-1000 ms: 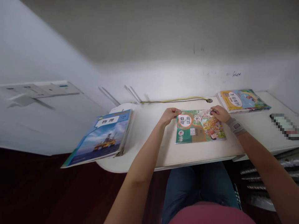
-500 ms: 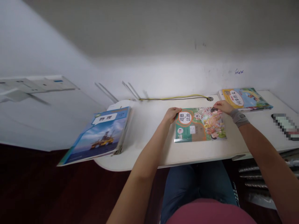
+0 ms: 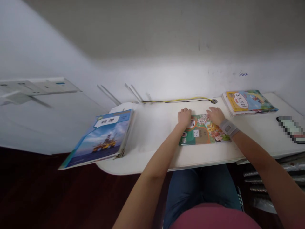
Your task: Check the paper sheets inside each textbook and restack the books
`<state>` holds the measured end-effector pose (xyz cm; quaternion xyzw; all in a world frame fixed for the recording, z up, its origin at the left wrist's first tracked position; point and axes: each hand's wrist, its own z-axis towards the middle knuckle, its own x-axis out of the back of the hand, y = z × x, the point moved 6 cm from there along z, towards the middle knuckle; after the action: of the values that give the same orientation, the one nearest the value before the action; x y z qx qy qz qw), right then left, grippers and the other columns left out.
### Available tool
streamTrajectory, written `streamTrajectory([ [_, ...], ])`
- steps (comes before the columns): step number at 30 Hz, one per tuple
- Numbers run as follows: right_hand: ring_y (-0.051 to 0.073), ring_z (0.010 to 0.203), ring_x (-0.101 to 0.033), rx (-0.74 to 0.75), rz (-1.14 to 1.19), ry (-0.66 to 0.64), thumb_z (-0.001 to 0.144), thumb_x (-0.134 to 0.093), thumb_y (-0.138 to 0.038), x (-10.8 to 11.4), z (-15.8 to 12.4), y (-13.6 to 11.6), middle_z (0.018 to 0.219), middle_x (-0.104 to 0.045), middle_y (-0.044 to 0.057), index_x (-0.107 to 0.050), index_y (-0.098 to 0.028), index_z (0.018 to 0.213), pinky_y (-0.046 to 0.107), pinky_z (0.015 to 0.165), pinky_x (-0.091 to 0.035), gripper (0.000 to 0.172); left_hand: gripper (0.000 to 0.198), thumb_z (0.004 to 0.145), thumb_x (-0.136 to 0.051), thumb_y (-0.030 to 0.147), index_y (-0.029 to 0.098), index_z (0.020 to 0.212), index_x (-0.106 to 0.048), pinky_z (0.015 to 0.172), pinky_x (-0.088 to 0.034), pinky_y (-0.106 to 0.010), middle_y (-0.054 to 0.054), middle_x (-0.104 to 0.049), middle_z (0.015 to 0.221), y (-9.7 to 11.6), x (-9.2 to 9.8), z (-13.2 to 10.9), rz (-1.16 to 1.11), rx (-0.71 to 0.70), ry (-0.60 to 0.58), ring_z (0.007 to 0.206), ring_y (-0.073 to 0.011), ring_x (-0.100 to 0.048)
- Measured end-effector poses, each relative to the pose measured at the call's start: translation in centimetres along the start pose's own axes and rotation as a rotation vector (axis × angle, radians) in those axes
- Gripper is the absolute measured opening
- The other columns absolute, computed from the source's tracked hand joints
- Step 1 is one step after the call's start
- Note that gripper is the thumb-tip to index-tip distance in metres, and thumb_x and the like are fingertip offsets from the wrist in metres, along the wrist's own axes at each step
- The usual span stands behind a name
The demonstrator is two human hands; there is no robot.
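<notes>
A green and orange textbook (image 3: 202,135) with a colourful picture cover lies sideways on the white desk (image 3: 152,136) in front of me. My left hand (image 3: 184,117) has its fingers curled over the far left part of the book, hiding some of the title. At the far edge toward the right, my right hand (image 3: 216,115), with a grey band on the wrist, bends its fingers over the cover. Both hands grip the book along its far side; the thumbs are mostly hidden.
A stack of books topped by a blue physics textbook (image 3: 105,136) overhangs the desk's left end. Another book stack (image 3: 250,101) is at the back right, near a phone (image 3: 292,128). A yellow and black cable (image 3: 176,100) runs along the wall to a desk hole.
Both hands have shifted onto the textbook's far edge, the right one moving left and nearer to me. The book's far edge now sits slightly closer to me.
</notes>
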<state>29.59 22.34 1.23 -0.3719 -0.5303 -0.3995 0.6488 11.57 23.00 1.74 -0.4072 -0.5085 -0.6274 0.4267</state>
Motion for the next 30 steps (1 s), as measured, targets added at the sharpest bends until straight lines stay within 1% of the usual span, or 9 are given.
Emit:
streamTrajectory([
  [2,0.024,0.131,-0.035,0.123,0.0,-0.037,0.092,-0.041,-0.041,-1.1,0.1,-2.3,0.141,-0.044,0.011,-0.049,-0.021,0.13,0.041,0.105,-0.025,0.044,0.025,0.09,-0.039,0.025,0.02,0.104,-0.061,0.092,-0.037,-0.036,-0.011,-0.056,0.112,1.7,-0.8,-0.5,0.025,-0.06,0.009,0.11,-0.0233,-0.049],
  [4,0.022,0.134,-0.031,0.179,-0.004,-0.062,0.092,-0.037,-0.048,-2.1,0.0,-3.0,0.145,-0.039,0.009,-0.043,-0.02,0.135,0.039,0.107,-0.023,0.052,0.031,0.093,-0.035,0.032,0.018,0.105,-0.06,0.09,-0.038,-0.037,-0.013,-0.057,0.109,2.6,-1.4,-0.8,0.046,-0.076,0.031,0.108,-0.0246,-0.05],
  [6,0.022,0.135,-0.029,0.161,-0.015,-0.066,0.092,-0.034,-0.049,-2.7,-0.3,-2.1,0.146,-0.037,0.011,-0.04,-0.016,0.137,0.039,0.108,-0.022,0.056,0.036,0.093,-0.033,0.036,0.015,0.105,-0.059,0.09,-0.038,-0.038,-0.015,-0.057,0.107,2.8,-1.6,-1.0,0.064,-0.069,0.055,0.107,-0.0264,-0.049],
  [12,0.028,0.134,-0.031,-0.042,-0.062,-0.025,0.093,-0.031,-0.043,-2.6,-2.4,4.2,0.145,-0.037,0.018,-0.039,-0.006,0.136,0.044,0.105,-0.026,0.057,0.043,0.092,-0.034,0.041,0.01,0.106,-0.06,0.09,-0.036,-0.04,-0.018,-0.059,0.109,2.2,-1.7,-0.3,0.055,-0.045,0.071,0.109,-0.0295,-0.049],
  [18,0.029,0.134,-0.03,-0.115,-0.099,-0.006,0.093,-0.029,-0.043,-2.7,-3.0,4.8,0.145,-0.037,0.017,-0.038,-0.006,0.137,0.046,0.105,-0.026,0.058,0.05,0.089,-0.038,0.05,0.009,0.097,-0.066,0.097,-0.03,-0.046,-0.022,-0.061,0.109,2.4,-1.5,1.5,-0.074,0.026,0.031,0.113,-0.0338,-0.049],
  [21,0.028,0.134,-0.031,-0.127,-0.106,0.003,0.093,-0.028,-0.044,-2.9,-2.8,4.6,0.145,-0.037,0.016,-0.038,-0.006,0.137,0.046,0.105,-0.027,0.059,0.041,0.082,-0.05,0.049,0.011,0.084,-0.068,0.095,-0.033,-0.045,-0.02,-0.063,0.106,1.0,-0.8,2.7,-0.185,0.094,-0.026,0.112,-0.0344,-0.051],
  [25,0.027,0.133,-0.032,-0.128,-0.096,0.016,0.093,-0.027,-0.045,-3.0,-2.8,4.9,0.146,-0.036,0.016,-0.039,-0.007,0.137,0.046,0.106,-0.026,0.059,0.036,0.079,-0.057,0.048,0.013,0.07,-0.063,0.081,-0.043,-0.039,-0.016,-0.066,0.084,-2.9,0.6,2.8,-0.401,0.234,-0.105,0.097,-0.0316,-0.06],
  [28,0.028,0.133,-0.033,-0.127,-0.077,0.02,0.093,-0.028,-0.044,-3.0,-2.7,5.0,0.145,-0.037,0.016,-0.04,-0.008,0.137,0.047,0.106,-0.026,0.058,0.036,0.082,-0.053,0.049,0.014,0.077,-0.061,0.064,-0.047,-0.03,-0.011,-0.065,0.074,-5.5,1.1,0.5,-0.638,0.325,-0.153,0.078,-0.0226,-0.064],
  [30,0.029,0.133,-0.033,-0.129,-0.065,0.02,0.093,-0.029,-0.044,-3.0,-2.7,5.0,0.145,-0.038,0.016,-0.041,-0.009,0.136,0.048,0.106,-0.026,0.057,0.037,0.082,-0.054,0.051,0.014,0.083,-0.059,0.054,-0.046,-0.025,-0.009,-0.064,0.072,-6.2,1.0,-2.0,-0.805,0.357,-0.205,0.064,-0.0168,-0.062],
])
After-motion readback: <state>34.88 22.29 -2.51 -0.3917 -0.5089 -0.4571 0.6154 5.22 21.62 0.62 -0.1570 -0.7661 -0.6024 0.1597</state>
